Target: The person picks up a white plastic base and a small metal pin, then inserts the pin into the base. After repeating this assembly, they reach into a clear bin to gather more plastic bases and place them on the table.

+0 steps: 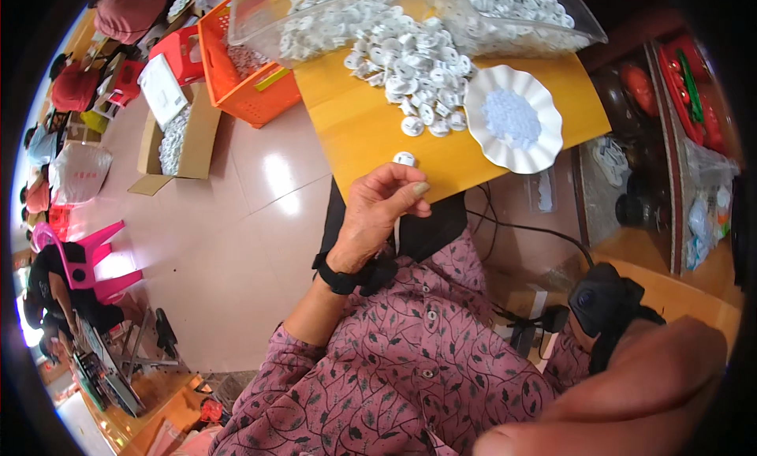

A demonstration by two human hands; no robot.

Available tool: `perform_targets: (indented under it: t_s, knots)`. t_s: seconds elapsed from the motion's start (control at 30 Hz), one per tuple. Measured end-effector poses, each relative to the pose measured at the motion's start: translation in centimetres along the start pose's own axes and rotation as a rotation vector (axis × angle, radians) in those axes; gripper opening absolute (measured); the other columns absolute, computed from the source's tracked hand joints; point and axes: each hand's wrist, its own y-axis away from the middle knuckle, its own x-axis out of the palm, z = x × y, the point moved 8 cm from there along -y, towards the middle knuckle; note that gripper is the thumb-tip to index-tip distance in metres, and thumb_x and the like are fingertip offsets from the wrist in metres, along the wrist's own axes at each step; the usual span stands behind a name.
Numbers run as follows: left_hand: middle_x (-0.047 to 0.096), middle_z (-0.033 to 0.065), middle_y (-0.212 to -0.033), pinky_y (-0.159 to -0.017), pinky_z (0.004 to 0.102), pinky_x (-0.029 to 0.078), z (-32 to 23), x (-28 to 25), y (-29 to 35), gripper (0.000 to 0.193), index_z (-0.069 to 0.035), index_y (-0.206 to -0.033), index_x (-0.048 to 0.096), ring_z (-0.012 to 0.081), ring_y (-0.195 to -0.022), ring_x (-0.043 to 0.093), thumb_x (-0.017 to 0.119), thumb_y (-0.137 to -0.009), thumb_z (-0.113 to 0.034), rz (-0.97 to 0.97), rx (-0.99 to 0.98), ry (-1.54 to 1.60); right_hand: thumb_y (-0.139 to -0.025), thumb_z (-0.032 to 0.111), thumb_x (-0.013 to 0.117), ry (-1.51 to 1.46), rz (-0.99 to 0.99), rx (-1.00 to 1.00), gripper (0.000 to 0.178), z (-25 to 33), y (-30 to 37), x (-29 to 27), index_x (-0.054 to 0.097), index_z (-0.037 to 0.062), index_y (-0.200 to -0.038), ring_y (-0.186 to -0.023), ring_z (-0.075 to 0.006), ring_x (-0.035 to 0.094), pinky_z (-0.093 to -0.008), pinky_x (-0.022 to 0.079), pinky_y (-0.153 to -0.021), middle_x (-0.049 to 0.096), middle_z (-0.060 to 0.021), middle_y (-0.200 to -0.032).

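My left hand [385,205] is at the near edge of the yellow table, its fingers curled and the thumb pressed against them. Whatever may be in that pinch is too small or hidden to make out. Just beyond the knuckles lies a single round white plastic piece [404,158]. Farther back a heap of similar white plastic pieces [410,65] spills from a clear plastic bin [260,26]. To the right of the heap stands a white scalloped dish [544,152] with small pale bluish-white bits [511,118] in it. My right hand [623,389] is raised very close at lower right, its fingertips partly cut off.
Left of the table [339,113] are an orange crate [256,101] and an open cardboard box [203,140] of white pieces. Shelves [666,164] with bags stand at right. A black cable [536,232] runs below the table. People and a pink chair [98,259] are far left.
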Motion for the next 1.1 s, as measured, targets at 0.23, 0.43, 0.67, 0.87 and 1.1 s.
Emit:
perform_targets:
  t_s: [0.23, 0.43, 0.67, 0.87, 1.1]
  knots:
    - [0.066, 0.0046, -0.086, -0.07, 0.0277, 0.059, 0.1, 0.7, 0.0, 0.008, -0.001, -0.101, 0.066, 0.0131, -0.073, 0.067, 0.066, -0.093, -0.004, 0.009, -0.008, 0.029, -0.095, 0.029, 0.052, -0.018, 0.199, 0.407, 0.028, -0.9, 0.8, -0.9, 0.057, 0.0101, -0.116, -0.066, -0.0227, 0.05, -0.0314, 0.04, -0.053, 0.063, -0.0193, -0.087]
    - [0.068, 0.0074, -0.089, -0.072, 0.0297, 0.061, 0.4, 0.6, -0.2, 0.011, 0.0, -0.103, 0.064, 0.0155, -0.076, 0.069, 0.065, -0.093, -0.005, 0.051, -0.065, 0.193, -0.096, 0.022, 0.05, -0.055, -0.102, 0.021, 0.028, -1.7, 0.1, 1.7, 0.055, 0.005, -0.117, -0.059, -0.0221, 0.049, -0.0302, 0.037, -0.047, 0.062, -0.0219, -0.083]
    - [0.069, 0.0096, -0.095, -0.073, 0.0309, 0.061, 0.7, -0.7, 0.1, 0.012, 0.0, -0.106, 0.064, 0.016, -0.079, 0.069, 0.064, -0.094, -0.005, 0.031, -0.112, 0.248, -0.075, -0.007, 0.072, -0.013, -0.636, -0.182, 0.033, -11.7, -0.7, 7.1, 0.068, 0.0034, -0.105, -0.079, -0.0223, 0.068, -0.0322, 0.054, -0.065, 0.066, -0.0107, -0.083]
    - [0.068, 0.0093, -0.098, -0.07, 0.0291, 0.06, 1.2, -1.3, 0.2, 0.013, 0.0, -0.106, 0.064, 0.0135, -0.077, 0.066, 0.063, -0.095, -0.007, 0.022, -0.105, 0.337, -0.092, -0.002, 0.062, -0.415, -0.553, 0.0, 0.02, -22.7, -6.2, 17.0, 0.062, -0.0047, -0.112, -0.068, -0.0133, 0.065, -0.0246, 0.055, -0.059, 0.06, -0.0113, -0.104]
    - [0.068, 0.0072, -0.095, -0.064, 0.0241, 0.055, 1.3, -1.6, 0.3, 0.013, 0.001, -0.105, 0.065, 0.0127, -0.074, 0.064, 0.063, -0.095, -0.007, 0.005, -0.108, 0.323, -0.093, 0.0, 0.063, -0.573, -0.599, 0.045, 0.014, -23.3, -7.1, 18.2, 0.062, -0.0046, -0.107, -0.067, -0.0107, 0.063, -0.024, 0.054, -0.06, 0.06, -0.0096, -0.101]
